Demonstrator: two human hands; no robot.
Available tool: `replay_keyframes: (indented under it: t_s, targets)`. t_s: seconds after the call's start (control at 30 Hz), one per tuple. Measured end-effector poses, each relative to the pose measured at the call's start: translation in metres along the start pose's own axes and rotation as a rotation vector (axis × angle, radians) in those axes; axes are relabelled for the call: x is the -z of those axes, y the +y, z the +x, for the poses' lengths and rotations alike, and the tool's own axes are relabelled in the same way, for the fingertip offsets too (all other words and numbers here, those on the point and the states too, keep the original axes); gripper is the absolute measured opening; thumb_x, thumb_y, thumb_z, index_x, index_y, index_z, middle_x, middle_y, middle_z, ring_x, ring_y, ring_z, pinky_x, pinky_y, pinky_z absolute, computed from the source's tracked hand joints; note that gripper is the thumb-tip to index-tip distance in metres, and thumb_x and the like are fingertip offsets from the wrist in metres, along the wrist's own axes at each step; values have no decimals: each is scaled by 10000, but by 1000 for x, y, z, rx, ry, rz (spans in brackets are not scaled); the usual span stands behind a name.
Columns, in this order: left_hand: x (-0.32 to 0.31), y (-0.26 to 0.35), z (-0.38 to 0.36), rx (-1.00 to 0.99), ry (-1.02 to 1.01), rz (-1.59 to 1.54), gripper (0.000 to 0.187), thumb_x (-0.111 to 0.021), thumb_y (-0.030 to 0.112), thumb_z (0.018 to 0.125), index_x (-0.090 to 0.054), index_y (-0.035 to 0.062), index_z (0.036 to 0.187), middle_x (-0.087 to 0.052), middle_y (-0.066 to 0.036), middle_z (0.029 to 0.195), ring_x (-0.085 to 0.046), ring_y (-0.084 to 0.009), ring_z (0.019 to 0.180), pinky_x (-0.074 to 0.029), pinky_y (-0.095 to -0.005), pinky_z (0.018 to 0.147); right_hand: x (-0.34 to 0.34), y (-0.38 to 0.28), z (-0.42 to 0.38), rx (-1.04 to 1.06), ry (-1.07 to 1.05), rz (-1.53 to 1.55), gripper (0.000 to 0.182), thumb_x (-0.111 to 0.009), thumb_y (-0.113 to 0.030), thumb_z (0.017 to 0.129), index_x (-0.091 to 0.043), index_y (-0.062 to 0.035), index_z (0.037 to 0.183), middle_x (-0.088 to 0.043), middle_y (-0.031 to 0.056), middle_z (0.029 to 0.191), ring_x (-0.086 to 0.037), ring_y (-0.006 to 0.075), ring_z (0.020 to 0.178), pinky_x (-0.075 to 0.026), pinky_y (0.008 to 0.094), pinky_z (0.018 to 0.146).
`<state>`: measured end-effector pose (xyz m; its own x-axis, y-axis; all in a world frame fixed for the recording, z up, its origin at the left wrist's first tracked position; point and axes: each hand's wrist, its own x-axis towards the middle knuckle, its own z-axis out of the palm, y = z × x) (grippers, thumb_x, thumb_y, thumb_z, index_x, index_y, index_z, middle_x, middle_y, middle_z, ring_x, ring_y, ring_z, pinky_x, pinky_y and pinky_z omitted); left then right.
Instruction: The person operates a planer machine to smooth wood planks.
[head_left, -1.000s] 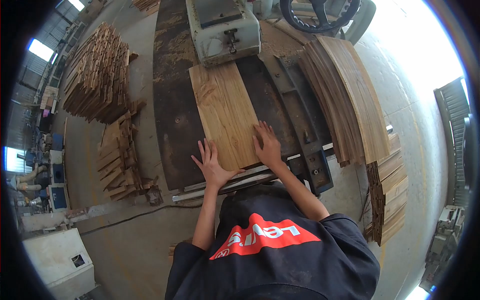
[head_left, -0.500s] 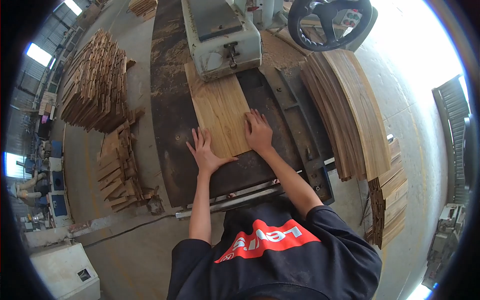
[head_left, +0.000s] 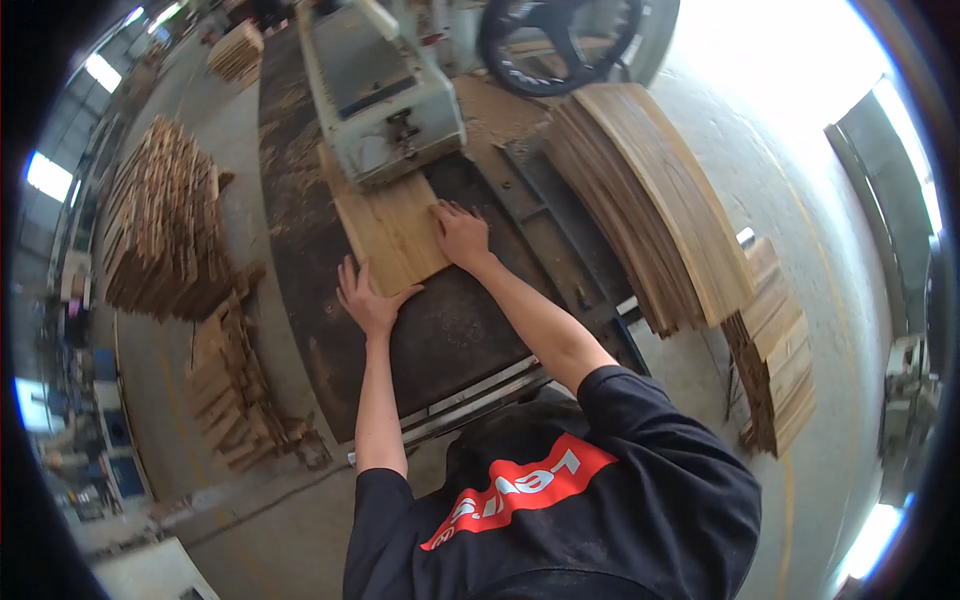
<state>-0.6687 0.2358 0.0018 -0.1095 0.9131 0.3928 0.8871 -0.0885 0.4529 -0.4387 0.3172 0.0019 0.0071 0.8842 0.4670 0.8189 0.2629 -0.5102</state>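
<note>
In the head view, a wooden board (head_left: pixel 385 232) lies flat on the dark machine table (head_left: pixel 455 330), its far end tucked under the grey-green machine housing (head_left: pixel 375 85) at the table's far edge and its near end reaching about the middle of the table. The left hand (head_left: pixel 368 298) lies flat with fingers spread at the board's near left corner, palm on the table and fingertips against the board's edge, grasping nothing. The right hand (head_left: pixel 462 235) rests palm down, fingers extended, on the board's near right corner, pressing on its top face rather than gripping it. Sawdust covers the table's left side and the area behind the housing. A black handwheel (head_left: pixel 560 40) stands beyond the table's far right corner. Just right of the table, a fanned stack of thin curved boards (head_left: pixel 650 200) leans on the machine's right edge, and a lower stack of planks (head_left: pixel 775 350) stands on the concrete floor (head_left: pixel 270 500) beside it. Left of the table, well apart, sit a tall pile of slats (head_left: pixel 160 235) and a smaller loose pile (head_left: pixel 230 390) on the floor.
</note>
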Motion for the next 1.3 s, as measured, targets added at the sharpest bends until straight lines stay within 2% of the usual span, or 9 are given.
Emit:
replay_keyframes:
  t_s: [0.13,0.27,0.5,0.6,0.77,1.0,1.17,1.27,1.3]
  targets:
    - [2,0,5,58,53,-41,1200,-1008,685,575,-602,79,1528,-500,-232,1662,-386,-413,1596,-255,-635,1292,66,17,-4,22,-102,-8,327,-716,-213,991,-748,-124,1304,-776,115,1342,-728,307,1275,-457,623,1188]
    - [-1,-6,9,75,92,-118,1219,-1013,671,581,-582,53,1539,-515,-235,1647,-409,-407,1583,-271,-618,1291,197,68,-24,79,269,-45,235,-771,-132,962,-809,-123,1194,-820,116,1190,-783,333,1130,-419,588,1230]
    - [-12,-15,9,37,156,-95,1113,-989,671,655,-630,-11,1459,-630,-239,1519,-489,-418,1515,-354,-567,1254,379,92,-85,-686,48,-720,838,-750,-658,955,-589,-119,1576,-571,133,1644,-446,281,1595,-246,680,1324]
    - [-13,-15,6,83,176,-187,1085,-985,655,684,-633,-21,1456,-643,-238,1501,-503,-418,1501,-381,-547,1242,392,105,-119,-603,40,-550,1007,-699,-763,928,-506,-69,1631,-515,110,1692,-405,306,1617,-163,672,1352]
    - [-7,-14,3,193,161,-296,995,-965,598,761,-630,-18,1467,-610,-248,1533,-503,-408,1501,-384,-539,1243,392,80,-134,-410,-109,-724,972,-791,-585,926,-501,68,1584,-467,290,1674,-459,376,1573,-385,448,1301]
    - [-7,-13,0,147,217,-335,788,-950,489,834,-690,5,1399,-647,-196,1506,-517,-396,1493,-406,-522,1230,375,45,-157,-341,-244,-867,711,-676,-24,885,-494,138,1554,-539,350,1589,-577,476,1453,-476,492,1228]
    - [-1,-7,-16,-3,283,-387,472,-889,297,931,-735,32,1290,-721,-145,1414,-589,-374,1423,-452,-498,1186,421,-29,-163,-153,-105,-453,542,-651,-41,930,-619,112,1449,-745,315,1264,-757,385,1124,-601,398,1006]
    - [20,47,-45,-7,262,-602,310,-825,137,969,-741,32,1248,-739,-142,1382,-638,-345,1369,-476,-459,1150,454,-67,-152,-421,-285,11,451,-717,-73,914,-723,75,1340,-784,268,1070,-756,337,883,-595,363,856]
    - [30,74,-67,28,217,-726,279,-799,74,973,-742,30,1242,-740,-140,1381,-650,-333,1355,-480,-441,1140,452,-62,-157,-412,-256,164,366,-785,-136,924,-778,58,1234,-792,138,913,-680,192,744,-556,335,771]
